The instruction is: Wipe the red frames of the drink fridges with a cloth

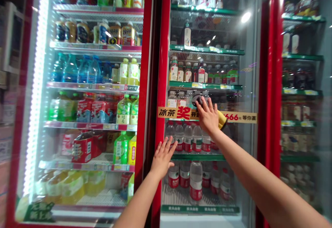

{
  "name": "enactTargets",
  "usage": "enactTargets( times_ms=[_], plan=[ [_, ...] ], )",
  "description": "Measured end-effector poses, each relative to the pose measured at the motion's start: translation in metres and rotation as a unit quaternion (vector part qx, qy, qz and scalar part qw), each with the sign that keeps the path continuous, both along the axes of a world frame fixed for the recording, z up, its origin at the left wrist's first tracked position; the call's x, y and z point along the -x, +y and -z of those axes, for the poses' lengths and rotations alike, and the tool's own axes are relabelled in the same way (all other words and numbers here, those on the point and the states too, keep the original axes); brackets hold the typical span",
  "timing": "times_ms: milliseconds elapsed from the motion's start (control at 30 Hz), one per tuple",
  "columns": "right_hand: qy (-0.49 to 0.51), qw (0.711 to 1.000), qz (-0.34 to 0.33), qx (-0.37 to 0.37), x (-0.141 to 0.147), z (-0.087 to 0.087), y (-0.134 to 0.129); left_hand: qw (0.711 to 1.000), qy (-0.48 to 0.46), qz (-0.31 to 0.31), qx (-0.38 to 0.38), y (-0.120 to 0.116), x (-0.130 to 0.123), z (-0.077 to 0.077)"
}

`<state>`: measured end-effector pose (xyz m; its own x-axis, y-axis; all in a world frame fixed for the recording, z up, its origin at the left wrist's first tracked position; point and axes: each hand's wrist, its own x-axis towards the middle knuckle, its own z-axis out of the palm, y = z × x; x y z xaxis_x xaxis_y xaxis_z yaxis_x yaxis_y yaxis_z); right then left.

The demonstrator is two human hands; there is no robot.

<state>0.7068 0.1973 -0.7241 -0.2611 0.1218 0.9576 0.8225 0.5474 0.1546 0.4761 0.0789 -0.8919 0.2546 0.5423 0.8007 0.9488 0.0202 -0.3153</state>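
Observation:
My right hand (209, 116) presses a yellow and dark grey cloth (222, 119) flat against the glass door of the middle drinks fridge. Its fingers are spread over the cloth, whose dark part shows past the fingertips and whose yellow part shows beside the palm. Behind the hand, a gold sticker strip (250, 118) with printed characters runs across the glass, partly covered. Lower and to the left, my left hand (162, 158) lies open with fingers spread, at the door's red frame (162, 93) and the glass edge. It holds nothing.
Behind the glass, green-edged shelves (199, 157) carry water bottles (195, 183) and other drinks. A lit fridge with bottles and red cartons (83, 146) stands on the left. On the right is another red-framed fridge (275, 82). Light reflects off the middle door.

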Motion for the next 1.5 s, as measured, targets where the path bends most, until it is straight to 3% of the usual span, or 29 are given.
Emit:
enactTargets(
  times_ms=[67,133,200,267,333,433,533,600,667,767,900,1000,1167,1300,1400,1500],
  plan=[
    [-0.028,1.0,-0.005,-0.001,-0.013,0.017,0.002,1.0,-0.002,-0.005,-0.004,-0.003,-0.005,-0.002],
    [-0.119,0.993,-0.021,-0.01,-0.019,0.028,0.003,1.0,-0.011,-0.009,-0.014,-0.003,-0.012,-0.002],
    [-0.17,0.985,-0.023,-0.011,-0.024,0.025,0.009,0.999,-0.016,-0.009,-0.03,0.001,-0.021,-0.003],
    [-0.122,0.993,-0.01,0.0,-0.035,0.011,0.022,0.999,-0.007,0.001,-0.041,0.008,-0.032,-0.006],
    [-0.006,1.0,-0.015,0.008,-0.052,0.001,0.04,0.999,0.008,0.016,-0.042,0.016,-0.046,-0.013],
    [0.133,0.986,-0.096,-0.022,-0.078,0.01,0.065,0.998,0.02,0.034,-0.04,0.028,-0.068,-0.027],
    [0.115,0.982,-0.144,-0.049,-0.09,0.031,0.074,0.997,0.022,0.059,-0.039,0.042,-0.091,-0.044],
    [0.058,0.987,-0.144,-0.039,-0.094,0.031,0.074,0.995,0.038,0.087,-0.028,0.053,-0.106,-0.057],
    [0.038,0.99,-0.133,-0.019,-0.102,0.021,0.076,0.992,0.055,0.109,-0.014,0.064,-0.12,-0.07],
    [0.105,0.991,-0.085,0.005,-0.126,0.013,0.087,0.991,0.057,0.117,0.008,0.077,-0.135,-0.083],
    [0.225,0.974,-0.023,-0.007,-0.169,0.044,0.104,0.991,0.062,0.112,0.047,0.087,-0.136,-0.086],
    [0.25,0.968,0.004,-0.016,-0.202,0.067,0.108,0.99,0.063,0.113,0.053,0.092,-0.131,-0.084],
    [0.263,0.959,0.09,-0.059,-0.241,0.071,0.103,0.989,0.067,0.131,0.028,0.098,-0.127,-0.083],
    [0.184,0.972,0.128,-0.063,-0.248,0.053,0.111,0.988,0.074,0.136,0.006,0.1,-0.126,-0.082],
    [0.166,0.974,0.141,-0.06,-0.248,0.007,0.121,0.987,0.079,0.142,-0.013,0.1,-0.124,-0.081],
    [0.224,0.965,0.136,-0.031,-0.244,-0.048,0.127,0.986,0.082,0.145,-0.023,0.101,-0.123,-0.08]
  ],
)
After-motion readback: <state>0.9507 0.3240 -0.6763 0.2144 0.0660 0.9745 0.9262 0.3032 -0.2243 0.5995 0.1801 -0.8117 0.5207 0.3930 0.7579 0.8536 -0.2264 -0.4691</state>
